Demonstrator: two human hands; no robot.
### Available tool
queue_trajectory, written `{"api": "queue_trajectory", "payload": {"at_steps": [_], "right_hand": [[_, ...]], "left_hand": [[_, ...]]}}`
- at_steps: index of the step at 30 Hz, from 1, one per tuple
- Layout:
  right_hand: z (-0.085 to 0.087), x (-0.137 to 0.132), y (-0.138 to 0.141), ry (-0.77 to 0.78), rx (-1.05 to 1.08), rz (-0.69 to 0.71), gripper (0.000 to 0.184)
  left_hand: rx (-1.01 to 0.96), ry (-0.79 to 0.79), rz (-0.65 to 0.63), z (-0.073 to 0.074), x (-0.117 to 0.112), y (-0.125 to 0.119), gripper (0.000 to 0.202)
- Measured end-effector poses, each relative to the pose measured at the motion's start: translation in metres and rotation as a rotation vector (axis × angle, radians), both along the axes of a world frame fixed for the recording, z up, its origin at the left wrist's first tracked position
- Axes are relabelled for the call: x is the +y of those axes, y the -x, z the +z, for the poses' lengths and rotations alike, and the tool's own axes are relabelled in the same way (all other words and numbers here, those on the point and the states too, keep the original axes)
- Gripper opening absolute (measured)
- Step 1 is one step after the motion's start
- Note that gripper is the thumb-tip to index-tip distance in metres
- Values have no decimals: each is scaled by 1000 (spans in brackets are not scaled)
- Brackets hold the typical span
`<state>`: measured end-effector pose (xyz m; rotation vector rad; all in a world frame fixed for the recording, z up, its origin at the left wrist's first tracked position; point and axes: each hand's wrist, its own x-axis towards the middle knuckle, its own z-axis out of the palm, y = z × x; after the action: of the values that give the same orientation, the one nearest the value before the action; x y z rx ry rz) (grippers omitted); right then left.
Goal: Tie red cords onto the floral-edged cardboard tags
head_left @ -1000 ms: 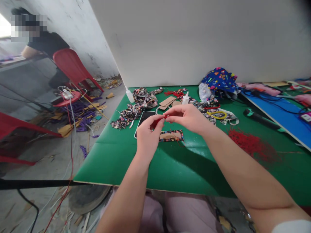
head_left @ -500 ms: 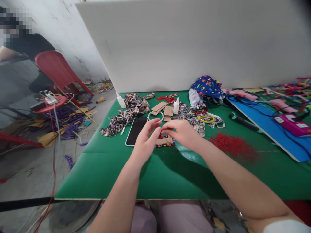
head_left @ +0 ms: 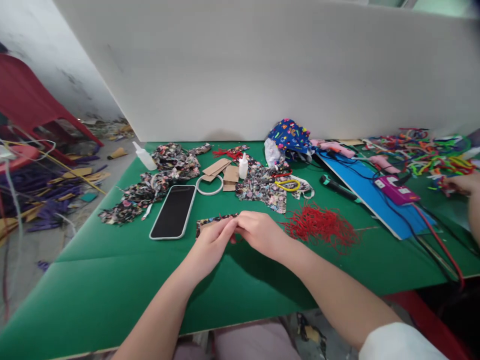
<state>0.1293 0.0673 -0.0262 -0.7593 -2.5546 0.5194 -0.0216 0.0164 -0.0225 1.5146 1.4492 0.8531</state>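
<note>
My left hand [head_left: 213, 242] and my right hand [head_left: 260, 231] meet over the green table [head_left: 150, 280], with thumbs and fingertips pinched together. What they pinch is hidden by the fingers. Partly under my left hand lies a cardboard piece edged with dark floral fabric [head_left: 202, 221]. A loose heap of red strings [head_left: 322, 225] spreads to the right of my right hand. Left of my hands is a phone [head_left: 173, 212] with a pale case. Beyond them are a white ring [head_left: 210, 192], brown cardboard pieces [head_left: 231, 175] and a small white squeeze bottle [head_left: 243, 166].
Floral fabric [head_left: 174, 165] lies bunched at the left beside another white bottle [head_left: 145, 158]. Yellow-handled scissors [head_left: 288, 185] rest on more fabric. At right are a cutter knife [head_left: 339, 189], a blue board [head_left: 360, 187], pink glue guns [head_left: 333, 148], a purple power box [head_left: 396, 190] and another person's hand [head_left: 463, 184].
My view has swung right, bringing another person's hand into sight. My hands have come closer together and lower, and my left hand now covers part of the fabric-edged cardboard.
</note>
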Motion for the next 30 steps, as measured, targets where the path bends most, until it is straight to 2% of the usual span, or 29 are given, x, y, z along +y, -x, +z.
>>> {"api": "queue_trajectory", "payload": {"at_steps": [5,8,12,17,21,30], "right_hand": [[-1,0,-3,32,60,6,17],[-2,0,-3,57,111,-19,15],[-3,3,-2,86,199,-62,14],[-2,7,-2,304,306,-90,18],[0,7,-2,410,322,-109,19],[0,7,-4,333,315,-156,11]], "left_hand": [[-89,96,-6,0,1,8,36],[-130,44,-7,1,3,10,29],[-163,-7,18,-1,4,8,31],[-91,-105,76,-5,2,6,39],[-3,-246,50,-6,-2,5,44],[261,-417,37,-10,-2,4,40]]}}
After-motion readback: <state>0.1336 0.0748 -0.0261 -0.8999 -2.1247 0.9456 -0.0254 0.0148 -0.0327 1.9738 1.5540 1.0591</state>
